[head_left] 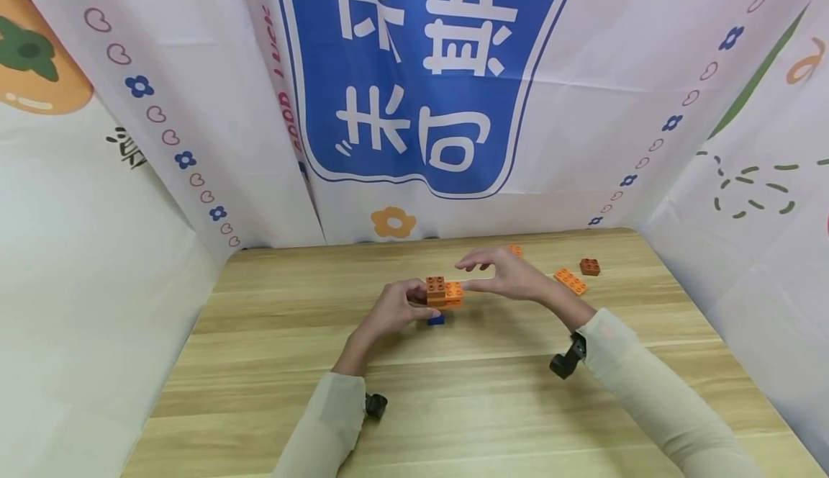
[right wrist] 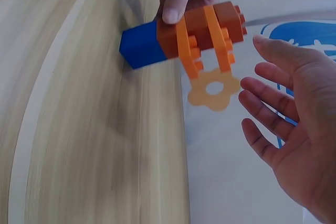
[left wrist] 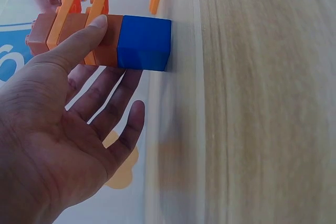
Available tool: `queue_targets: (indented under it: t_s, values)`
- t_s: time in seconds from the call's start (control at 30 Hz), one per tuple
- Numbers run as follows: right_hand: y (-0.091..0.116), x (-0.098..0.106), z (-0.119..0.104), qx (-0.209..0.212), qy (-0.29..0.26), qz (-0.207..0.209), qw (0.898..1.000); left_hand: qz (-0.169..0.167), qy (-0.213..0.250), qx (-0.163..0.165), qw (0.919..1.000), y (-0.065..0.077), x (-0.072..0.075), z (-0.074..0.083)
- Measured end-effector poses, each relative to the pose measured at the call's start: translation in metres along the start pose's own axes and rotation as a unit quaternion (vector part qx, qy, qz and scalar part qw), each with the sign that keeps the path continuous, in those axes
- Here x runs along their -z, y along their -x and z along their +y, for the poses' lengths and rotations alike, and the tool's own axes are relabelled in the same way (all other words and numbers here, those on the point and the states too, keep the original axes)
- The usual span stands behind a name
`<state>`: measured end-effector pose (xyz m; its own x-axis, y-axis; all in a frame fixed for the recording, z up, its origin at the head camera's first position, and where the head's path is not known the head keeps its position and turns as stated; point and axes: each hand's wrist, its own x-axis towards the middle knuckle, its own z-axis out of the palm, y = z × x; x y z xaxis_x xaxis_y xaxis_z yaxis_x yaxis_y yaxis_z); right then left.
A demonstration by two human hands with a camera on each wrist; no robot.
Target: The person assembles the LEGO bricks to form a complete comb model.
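Note:
My left hand grips a stack of toy building bricks between thumb and fingers. At the stack's bottom is a blue brick. Above it brown bricks alternate with two thin orange plates, and a brown brick tops it. In the right wrist view, the lower orange plate and the upper orange plate jut out toward my right hand. That hand holds nothing, its fingers spread and gently bent, just right of the stack. Whether the blue brick touches the table cannot be told.
On the right of the wooden table lie an orange plate and a brown brick. Another orange plate is partly hidden behind my right hand. Printed cloth hangs along the back and sides.

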<state>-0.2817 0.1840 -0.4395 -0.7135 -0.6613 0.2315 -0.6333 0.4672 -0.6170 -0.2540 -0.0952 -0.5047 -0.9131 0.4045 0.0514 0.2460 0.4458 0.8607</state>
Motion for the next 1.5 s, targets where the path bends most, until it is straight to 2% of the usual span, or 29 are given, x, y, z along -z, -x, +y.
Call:
queue_targets:
  t_s: [0.37, 0.7, 1.0, 1.5]
  values:
    - [0.014, 0.016, 0.028, -0.028, 0.023, -0.004, 0.999, 0.001, -0.003, 0.007, 1.0000, 0.001, -0.001, 0.000]
    - [0.025, 0.029, 0.057, -0.062, 0.043, -0.008, 0.997, 0.002, 0.006, -0.001, 1.0000, 0.001, 0.000, -0.002]
    - [0.029, 0.037, 0.082, -0.075, 0.064, -0.016, 0.995, -0.003, 0.004, -0.004, 1.0000, 0.002, 0.001, -0.001]
    - [0.029, 0.043, 0.113, -0.142, 0.037, -0.012, 0.989, -0.001, -0.005, 0.004, 1.0000, 0.001, 0.000, 0.000]
